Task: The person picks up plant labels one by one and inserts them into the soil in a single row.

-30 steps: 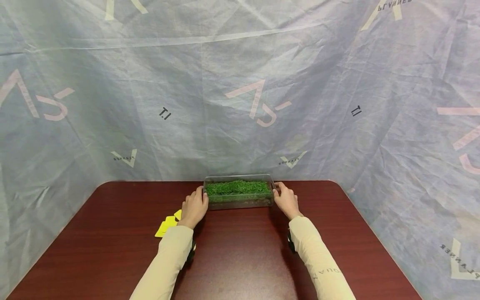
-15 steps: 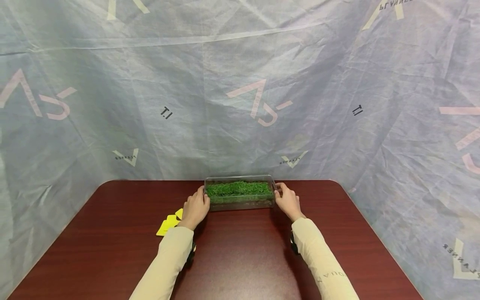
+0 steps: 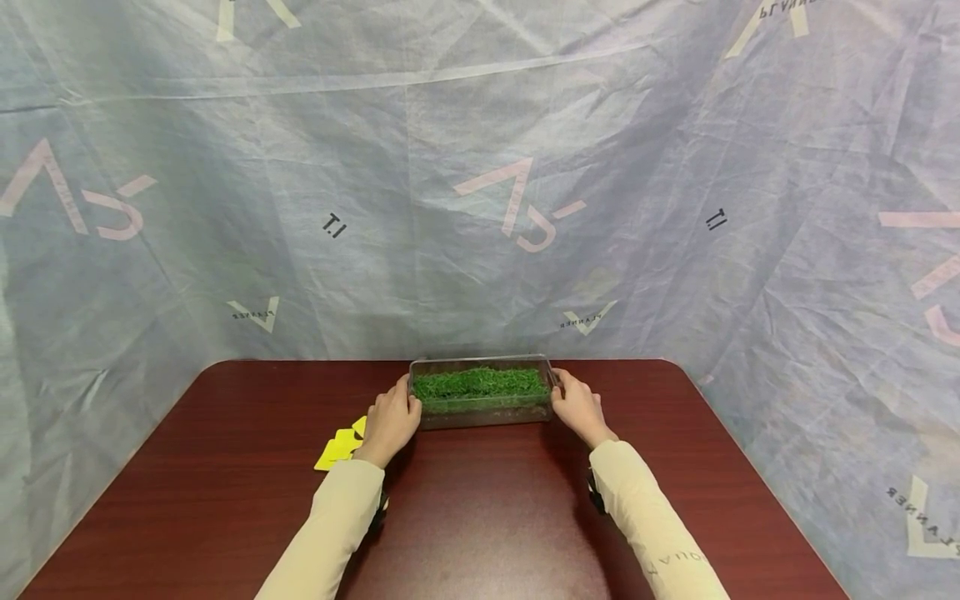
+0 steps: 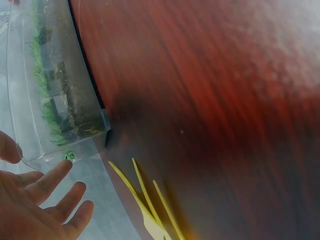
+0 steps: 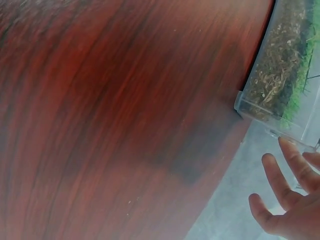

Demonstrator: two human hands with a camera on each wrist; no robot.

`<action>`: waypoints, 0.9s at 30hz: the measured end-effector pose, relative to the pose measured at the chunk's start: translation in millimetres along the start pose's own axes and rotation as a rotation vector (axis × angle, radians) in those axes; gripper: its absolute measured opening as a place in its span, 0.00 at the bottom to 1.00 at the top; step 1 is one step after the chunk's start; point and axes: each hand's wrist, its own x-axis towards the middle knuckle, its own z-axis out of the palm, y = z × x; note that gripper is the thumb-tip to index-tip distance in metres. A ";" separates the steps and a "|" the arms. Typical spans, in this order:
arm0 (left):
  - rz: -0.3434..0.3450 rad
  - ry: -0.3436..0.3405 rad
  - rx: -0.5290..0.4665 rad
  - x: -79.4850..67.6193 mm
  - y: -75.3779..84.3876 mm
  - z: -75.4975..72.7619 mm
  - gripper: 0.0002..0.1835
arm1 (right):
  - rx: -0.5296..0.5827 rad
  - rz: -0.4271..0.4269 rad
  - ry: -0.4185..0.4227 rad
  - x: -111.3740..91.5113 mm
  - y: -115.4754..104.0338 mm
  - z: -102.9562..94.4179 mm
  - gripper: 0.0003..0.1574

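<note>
A long clear plastic box (image 3: 483, 417) with green grass (image 3: 480, 383) in it stands at the far side of the table. My left hand (image 3: 392, 417) holds its left end, thumb at the near corner. At the other end, my right hand (image 3: 579, 408) grips the box with the thumb by the rim. The right wrist view shows brown soil (image 5: 275, 75) under the grass, and the lower fingers spread apart below the box's end wall. In the left wrist view a fingertip meets the end wall (image 4: 75, 142) while the other fingers extend beside it.
Several flat yellow pieces (image 3: 339, 448) lie on the dark red table (image 3: 480, 517) just left of my left wrist. A grey printed cloth (image 3: 480, 275) hangs behind the table's far edge and along both sides.
The box has come slightly nearer to me, with both hands keeping their hold on its ends. The yellow pieces stay where they lay.
</note>
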 end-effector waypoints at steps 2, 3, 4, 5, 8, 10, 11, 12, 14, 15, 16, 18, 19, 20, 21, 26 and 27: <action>0.001 -0.006 0.008 -1.0 -0.1 -0.5 0.27 | -0.015 -0.010 -0.010 -1.2 0.1 -0.7 0.27; 0.003 -0.010 0.010 -1.6 -0.2 -0.7 0.27 | -0.026 -0.016 -0.012 -2.0 0.3 -1.1 0.28; 0.003 -0.015 0.011 -2.0 -0.1 -1.4 0.27 | -0.037 -0.021 -0.013 -2.8 0.7 -1.5 0.28; 0.005 -0.019 0.012 -2.8 0.0 -2.0 0.27 | -0.046 -0.027 -0.011 -3.7 1.0 -1.9 0.28; 0.013 -0.026 0.017 -5.4 0.7 -3.7 0.27 | -0.067 -0.041 -0.001 -5.9 2.0 -2.2 0.27; 0.019 -0.022 0.018 -7.7 2.2 -5.5 0.27 | -0.075 -0.048 0.005 -7.3 2.3 -2.5 0.27; 0.024 -0.019 0.021 -9.0 2.7 -6.0 0.27 | -0.077 -0.052 0.009 -7.8 2.5 -2.3 0.27; 0.026 -0.016 0.025 -10.1 3.2 -6.5 0.27 | -0.079 -0.053 0.010 -8.3 2.7 -2.2 0.26; 0.031 -0.010 0.032 -12.0 4.2 -7.3 0.27 | -0.088 -0.059 0.017 -9.3 3.4 -2.3 0.26; 0.032 -0.009 0.037 -12.8 4.3 -7.5 0.27 | -0.092 -0.062 0.018 -9.8 3.5 -2.5 0.26; 0.032 -0.009 0.043 -13.6 4.5 -7.7 0.27 | -0.097 -0.066 0.019 -10.4 3.8 -2.8 0.26; 0.033 -0.012 0.053 -15.4 4.6 -8.0 0.27 | -0.103 -0.070 0.022 -12.0 3.9 -3.7 0.25; 0.033 -0.014 0.057 -16.2 4.7 -8.3 0.27 | -0.107 -0.072 0.023 -12.8 4.2 -4.2 0.25; 0.034 -0.016 0.061 -17.1 4.8 -8.8 0.27 | -0.105 -0.072 0.020 -13.9 4.2 -4.8 0.24; 0.036 -0.019 0.064 -18.1 5.0 -9.3 0.27 | -0.105 -0.074 0.016 -15.0 4.3 -5.4 0.24; 0.060 -0.026 0.069 -24.1 5.6 -13.0 0.27 | -0.095 -0.083 -0.004 -20.8 4.9 -7.5 0.22; 0.062 -0.030 0.070 -25.5 6.0 -13.8 0.27 | -0.093 -0.085 -0.004 -21.9 5.2 -7.6 0.21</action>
